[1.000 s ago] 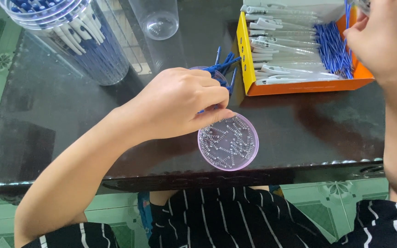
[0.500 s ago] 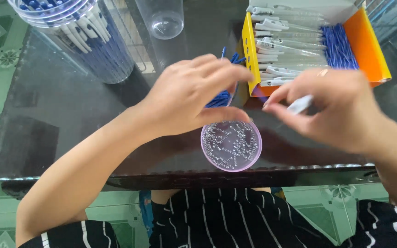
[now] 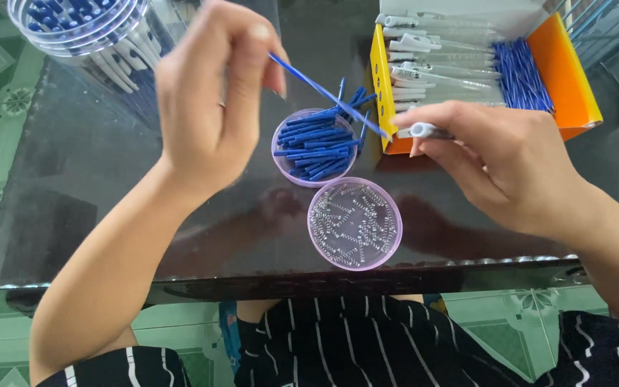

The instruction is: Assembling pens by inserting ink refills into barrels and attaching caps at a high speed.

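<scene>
My left hand [image 3: 213, 100] is raised above the dark table and pinches a thin blue refill [image 3: 324, 93] that slants down to the right. Its tip reaches the open end of a white pen barrel [image 3: 424, 130] held in my right hand [image 3: 503, 161], just in front of the orange box. Under the refill sits a small pink dish of blue refills [image 3: 315, 147]. A second pink dish [image 3: 354, 223] holding several small metal springs lies nearer to me, between my two hands.
An orange and yellow box [image 3: 564, 68] at the back right holds white pen barrels and a bundle of blue refills. A clear round tub [image 3: 80, 25] with finished pens stands at the back left. The table's front edge [image 3: 288, 276] runs just above my striped shirt.
My left hand lifted off the spring dish with a blue refill, uncovering the dish of refills. My right hand came down from the box with a white barrel and met the refill's tip.
</scene>
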